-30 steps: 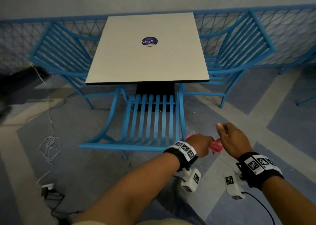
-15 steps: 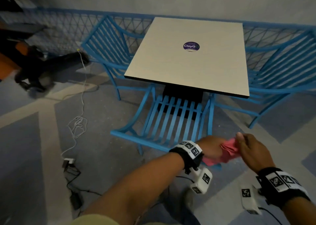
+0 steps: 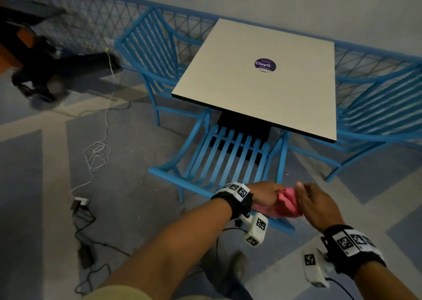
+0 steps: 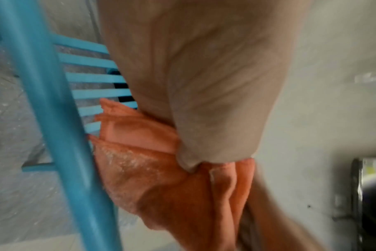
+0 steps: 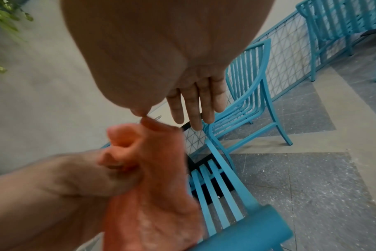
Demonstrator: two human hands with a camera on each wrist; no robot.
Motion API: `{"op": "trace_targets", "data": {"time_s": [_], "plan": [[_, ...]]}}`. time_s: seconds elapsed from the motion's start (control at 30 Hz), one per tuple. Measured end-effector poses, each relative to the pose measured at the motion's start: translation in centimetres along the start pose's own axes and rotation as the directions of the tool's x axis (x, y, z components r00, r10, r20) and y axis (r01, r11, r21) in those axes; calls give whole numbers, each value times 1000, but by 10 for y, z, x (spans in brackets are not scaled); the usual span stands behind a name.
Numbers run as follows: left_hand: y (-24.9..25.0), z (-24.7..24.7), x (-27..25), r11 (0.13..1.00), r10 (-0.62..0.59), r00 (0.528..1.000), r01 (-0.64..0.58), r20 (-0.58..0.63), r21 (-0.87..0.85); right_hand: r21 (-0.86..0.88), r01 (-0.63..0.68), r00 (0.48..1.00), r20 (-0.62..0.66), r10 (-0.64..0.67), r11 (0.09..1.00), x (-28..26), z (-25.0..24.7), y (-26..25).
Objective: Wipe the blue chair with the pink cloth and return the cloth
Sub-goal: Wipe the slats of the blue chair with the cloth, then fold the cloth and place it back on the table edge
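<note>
- The square pale-topped table [image 3: 258,83] with a round purple sticker is your landmark; nothing else lies on its top.
- The blue slatted metal chair [image 3: 228,158] stands at the near side of this table, pushed partly under it. Two more blue chairs stand at the left and right sides of the table, and white and black cables lie on the floor to its left.
- I judge the chair to be stiff and steady, so it will take firm rubbing, but the slats have gaps where the cloth can catch.
- The soft pink cloth [image 3: 285,205] is bunched between your two hands, at the near edge of the chair, on the side away from the table.
- It looks light and limp; it will fold and slip, so gather it into a pad in your palm instead of holding only a corner.
- Your left hand [image 3: 266,193] is closed round the bunched cloth.
- Your right hand [image 3: 317,205] pinches the top corner of the cloth with thumb and first finger; the other fingers are straight.
- No container is visible, so I cannot tell where the cloth must return.
</note>
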State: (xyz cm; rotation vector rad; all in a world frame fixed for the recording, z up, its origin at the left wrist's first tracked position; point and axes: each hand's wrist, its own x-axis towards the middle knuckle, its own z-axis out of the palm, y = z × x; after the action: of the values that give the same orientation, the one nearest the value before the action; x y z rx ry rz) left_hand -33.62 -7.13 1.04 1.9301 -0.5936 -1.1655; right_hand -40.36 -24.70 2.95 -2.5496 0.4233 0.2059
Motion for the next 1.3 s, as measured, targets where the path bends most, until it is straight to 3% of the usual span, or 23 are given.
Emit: {"op": "trace_targets", "data": {"time_s": [0.07, 0.17, 0.3, 0.37, 0.43, 0.53, 0.6, 0.7, 0.73, 0.87, 0.93, 1.07, 1.23, 1.3], "plan": [[-16, -34, -18, 992, -45, 988, 26, -150, -125, -8, 16, 1000, 8, -16, 1000, 4, 5, -7], [-45, -95, -69, 994, -50, 926, 11, -375, -105, -31, 54, 996, 66, -52, 998, 10, 20, -19], [-92, -162, -149, 990, -139, 764, 84, -631, -117, -51, 123, 972, 208, -110, 991, 15, 45, -45], [-116, -183, -179, 976, -214, 680, 178, -701, -125, -87, 174, 951, 272, -145, 981, 19, 58, -62], [-146, -196, -203, 934, -283, 601, 349, -747, -74, -130, 228, 924, 343, -172, 965, 27, 73, -80], [-192, -201, -216, 857, -421, 525, 497, -739, -136, -191, 320, 861, 467, -201, 928, 36, 89, -107], [-215, -193, -216, 851, -442, 537, 504, -718, -147, -217, 370, 824, 525, -212, 903, 42, 96, -126], [-242, -174, -212, 847, -441, 648, 529, -621, -51, -234, 432, 792, 560, -242, 871, 51, 105, -153], [-245, -168, -211, 839, -447, 654, 543, -610, -31, -234, 448, 785, 565, -255, 863, 54, 108, -161], [-250, -159, -224, 786, -546, 584, 606, -600, -125, -247, 476, 772, 577, -267, 844, 58, 118, -184], [-257, -159, -234, 779, -605, 585, 576, -539, -249, -226, 485, 764, 579, -284, 845, 59, 123, -191], [-258, -161, -241, 810, -548, 501, 518, -669, -275, -208, 527, 727, 614, -309, 824, 56, 130, -207], [-252, -138, -231, 818, -534, 602, 546, -594, -182, -195, 523, 731, 603, -319, 830, 55, 133, -228], [-256, -135, -237, 827, -521, 692, 555, -499, -93, -178, 528, 723, 606, -330, 830, 54, 133, -233]]}}
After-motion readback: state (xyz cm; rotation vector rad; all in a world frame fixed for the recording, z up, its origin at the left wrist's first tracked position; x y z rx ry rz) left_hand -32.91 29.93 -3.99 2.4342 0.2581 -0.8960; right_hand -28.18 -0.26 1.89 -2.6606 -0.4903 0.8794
